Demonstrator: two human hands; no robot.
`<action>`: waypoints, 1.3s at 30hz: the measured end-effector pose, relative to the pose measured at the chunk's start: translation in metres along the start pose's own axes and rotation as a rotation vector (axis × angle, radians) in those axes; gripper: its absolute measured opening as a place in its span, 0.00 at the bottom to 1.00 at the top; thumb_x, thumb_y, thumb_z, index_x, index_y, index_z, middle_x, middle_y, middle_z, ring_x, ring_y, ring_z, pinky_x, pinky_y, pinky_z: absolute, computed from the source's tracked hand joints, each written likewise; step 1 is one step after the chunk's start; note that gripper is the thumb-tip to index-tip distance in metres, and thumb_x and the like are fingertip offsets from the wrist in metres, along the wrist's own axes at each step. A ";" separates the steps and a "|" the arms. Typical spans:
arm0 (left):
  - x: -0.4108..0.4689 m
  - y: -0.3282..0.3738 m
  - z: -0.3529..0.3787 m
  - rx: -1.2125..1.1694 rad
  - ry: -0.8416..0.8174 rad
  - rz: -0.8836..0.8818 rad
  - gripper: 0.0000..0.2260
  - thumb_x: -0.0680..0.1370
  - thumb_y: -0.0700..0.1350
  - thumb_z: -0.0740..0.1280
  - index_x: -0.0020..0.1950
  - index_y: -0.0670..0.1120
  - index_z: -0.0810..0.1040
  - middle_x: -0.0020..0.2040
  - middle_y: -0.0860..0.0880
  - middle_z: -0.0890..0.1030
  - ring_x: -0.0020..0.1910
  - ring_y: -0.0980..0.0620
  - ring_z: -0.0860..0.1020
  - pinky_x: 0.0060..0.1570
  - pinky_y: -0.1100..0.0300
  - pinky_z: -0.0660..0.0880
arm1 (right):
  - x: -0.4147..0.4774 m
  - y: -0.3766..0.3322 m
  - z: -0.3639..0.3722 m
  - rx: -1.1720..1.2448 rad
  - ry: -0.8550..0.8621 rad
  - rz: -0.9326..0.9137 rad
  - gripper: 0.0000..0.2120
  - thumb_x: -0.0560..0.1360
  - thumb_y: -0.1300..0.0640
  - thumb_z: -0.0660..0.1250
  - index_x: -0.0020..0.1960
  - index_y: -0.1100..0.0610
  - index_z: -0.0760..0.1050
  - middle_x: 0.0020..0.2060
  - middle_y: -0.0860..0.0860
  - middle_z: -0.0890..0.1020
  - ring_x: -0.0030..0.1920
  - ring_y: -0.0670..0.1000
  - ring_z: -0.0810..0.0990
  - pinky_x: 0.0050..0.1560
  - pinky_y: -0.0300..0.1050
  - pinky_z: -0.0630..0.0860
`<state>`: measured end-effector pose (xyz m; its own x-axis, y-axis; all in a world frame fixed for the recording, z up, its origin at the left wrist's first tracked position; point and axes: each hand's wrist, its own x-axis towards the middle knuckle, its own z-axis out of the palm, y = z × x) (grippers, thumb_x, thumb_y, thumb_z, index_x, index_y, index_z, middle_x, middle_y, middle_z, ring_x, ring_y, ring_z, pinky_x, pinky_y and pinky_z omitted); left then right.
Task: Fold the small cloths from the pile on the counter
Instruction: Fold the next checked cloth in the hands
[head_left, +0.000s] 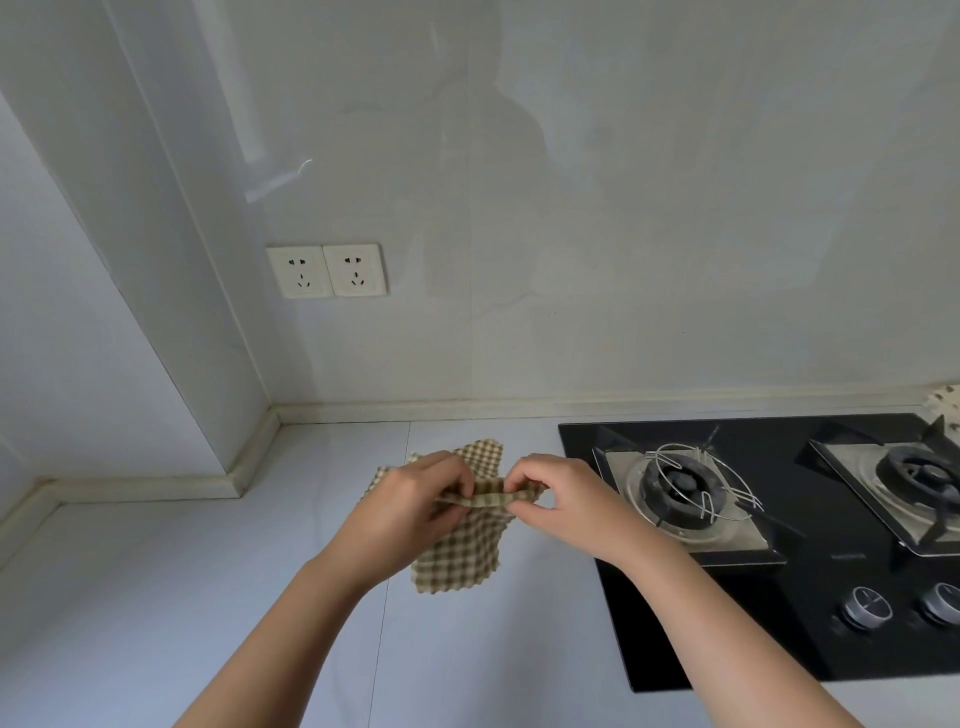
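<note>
The checked cloth (460, 551) was judged light and limp. Left hand (415, 499) and right hand (561, 499) pinched its bunched upper edge between the fingers. The remainder hung toward 6 o'clock, possibly touching the tabletop (208, 571).

bare counter (208, 597) lies left; hob (753, 623) blocks right.

Beige checked cloth (460, 556) is bunched into a ridge across its middle.

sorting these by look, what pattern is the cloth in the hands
The cloth has a beige-and-white check with brownish lines, clearest in the head view.
</note>
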<state>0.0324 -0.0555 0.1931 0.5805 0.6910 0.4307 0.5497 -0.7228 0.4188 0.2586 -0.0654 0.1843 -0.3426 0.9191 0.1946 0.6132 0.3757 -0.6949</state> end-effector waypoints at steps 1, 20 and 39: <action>0.000 -0.001 0.000 0.008 -0.003 -0.003 0.09 0.74 0.39 0.70 0.46 0.51 0.73 0.41 0.61 0.72 0.37 0.61 0.71 0.35 0.69 0.67 | 0.001 0.001 0.000 -0.009 -0.003 0.005 0.02 0.72 0.56 0.71 0.43 0.52 0.79 0.40 0.45 0.81 0.44 0.47 0.79 0.49 0.51 0.76; 0.011 -0.018 -0.019 0.444 -0.225 0.210 0.13 0.70 0.52 0.73 0.36 0.49 0.70 0.34 0.55 0.71 0.28 0.55 0.66 0.26 0.62 0.63 | 0.012 -0.004 -0.019 -0.127 0.028 -0.003 0.09 0.70 0.62 0.73 0.34 0.53 0.77 0.38 0.45 0.81 0.43 0.43 0.79 0.50 0.39 0.75; 0.027 -0.017 -0.019 0.533 -0.475 -0.009 0.15 0.78 0.60 0.62 0.46 0.48 0.78 0.42 0.55 0.75 0.37 0.57 0.69 0.32 0.64 0.60 | 0.017 0.008 -0.030 -0.132 0.000 0.015 0.07 0.71 0.62 0.74 0.36 0.57 0.77 0.37 0.46 0.79 0.41 0.44 0.77 0.44 0.34 0.71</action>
<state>0.0268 -0.0242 0.2129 0.7069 0.7072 -0.0167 0.7041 -0.7057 -0.0794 0.2792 -0.0434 0.2031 -0.3323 0.9249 0.1850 0.7069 0.3741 -0.6003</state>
